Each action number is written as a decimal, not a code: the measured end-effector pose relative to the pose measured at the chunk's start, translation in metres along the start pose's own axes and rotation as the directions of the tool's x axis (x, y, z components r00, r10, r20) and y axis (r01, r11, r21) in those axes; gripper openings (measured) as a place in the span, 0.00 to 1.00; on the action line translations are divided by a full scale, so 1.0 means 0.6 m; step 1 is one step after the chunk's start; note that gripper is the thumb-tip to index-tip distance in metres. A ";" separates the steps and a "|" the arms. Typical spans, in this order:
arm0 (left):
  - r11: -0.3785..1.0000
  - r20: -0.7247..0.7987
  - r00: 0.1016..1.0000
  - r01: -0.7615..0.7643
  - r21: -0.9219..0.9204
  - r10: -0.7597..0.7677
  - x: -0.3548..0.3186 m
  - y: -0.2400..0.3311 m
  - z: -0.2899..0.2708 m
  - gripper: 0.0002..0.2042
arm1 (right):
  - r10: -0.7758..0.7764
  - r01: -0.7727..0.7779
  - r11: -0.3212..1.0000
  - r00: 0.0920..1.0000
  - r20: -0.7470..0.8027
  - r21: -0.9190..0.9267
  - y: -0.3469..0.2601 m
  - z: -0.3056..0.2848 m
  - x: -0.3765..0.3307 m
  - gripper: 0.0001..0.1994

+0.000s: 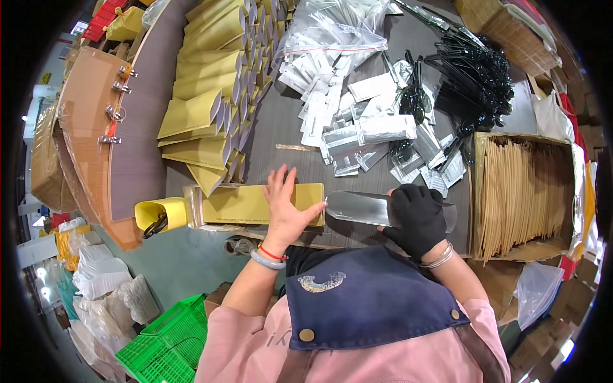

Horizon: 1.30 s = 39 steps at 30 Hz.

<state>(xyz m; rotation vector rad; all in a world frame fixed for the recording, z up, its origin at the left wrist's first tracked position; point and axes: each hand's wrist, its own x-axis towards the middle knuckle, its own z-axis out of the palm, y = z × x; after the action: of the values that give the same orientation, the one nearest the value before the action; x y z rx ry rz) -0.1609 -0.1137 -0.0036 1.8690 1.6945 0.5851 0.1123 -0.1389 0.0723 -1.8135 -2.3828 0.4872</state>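
Observation:
My bare left hand [285, 205] lies with fingers spread on a flat yellow paper sleeve [239, 207] at the table's near edge. Its thumb reaches to the sleeve's right end, beside the tip of a shiny, curved, trough-like scoop [355, 208]. In a black glove with bare fingertips, my right hand [416, 218] is wrapped round that scoop, which points left toward the sleeve. Whether the scoop is metal or clear plastic I cannot tell. Just beyond it lie loose silver and white packets [370, 131].
Filled yellow sleeves [201, 118] stand in rows at the back left. Black plastic cutlery [472, 83] is heaped at the back right, near a clear bag of packets [338, 29]. A cardboard box of thin wooden sticks [520, 198] stands right; a yellow cup [159, 214] sits left.

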 end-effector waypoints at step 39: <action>0.848 0.096 0.878 -0.478 0.230 0.469 0.238 0.149 0.086 0.20 | 0.720 -0.888 0.449 0.422 -0.551 -0.094 0.493 -0.034 -0.310 0.19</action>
<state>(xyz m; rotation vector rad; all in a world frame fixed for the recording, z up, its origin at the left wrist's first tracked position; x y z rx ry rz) -0.0439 0.0171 0.0099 2.4944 1.3229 0.5362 0.4421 -0.2428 0.0179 -2.8420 -1.1455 -0.3805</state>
